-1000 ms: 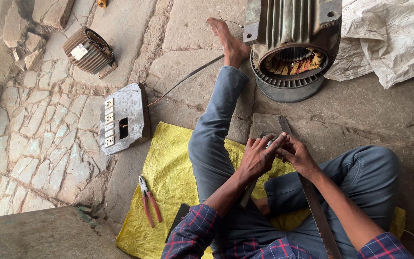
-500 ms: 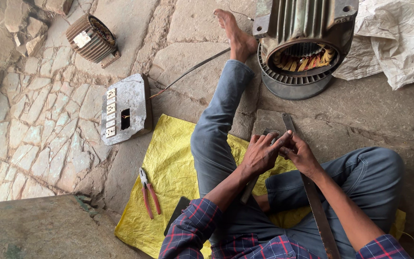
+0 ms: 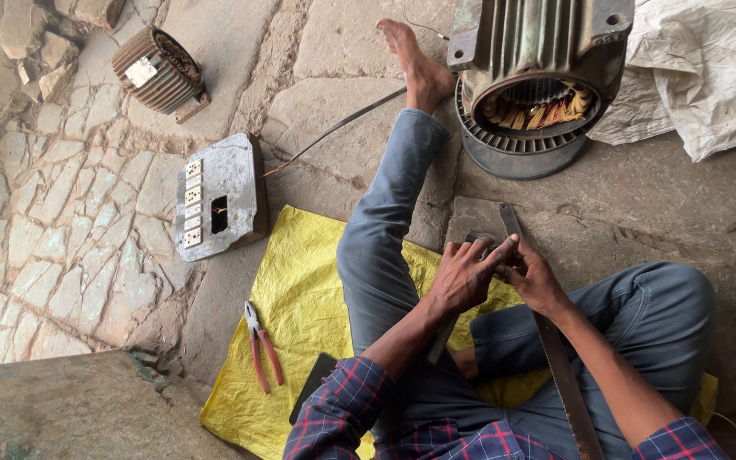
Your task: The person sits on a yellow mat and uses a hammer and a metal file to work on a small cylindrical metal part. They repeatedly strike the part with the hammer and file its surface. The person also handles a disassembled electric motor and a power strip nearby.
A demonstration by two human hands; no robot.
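— Where's the work?

— At centre frame: the left hand (image 3: 462, 277) and right hand (image 3: 534, 277) are both pinched on a long flat metal strip (image 3: 560, 375) running from twelve o'clock down to five o'clock over the right knee.

— Anything gripped besides?

— A small dark piece at the fingertips (too hidden to tell). I'd keep the strip braced on the leg, thumbs close. Red-handled pliers (image 3: 261, 345) lie at nine o'clock on the yellow sheet (image 3: 300, 290).

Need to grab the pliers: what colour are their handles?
Red-orange handles on the pliers, lying on the yellow sheet; the head view shows them clearly.
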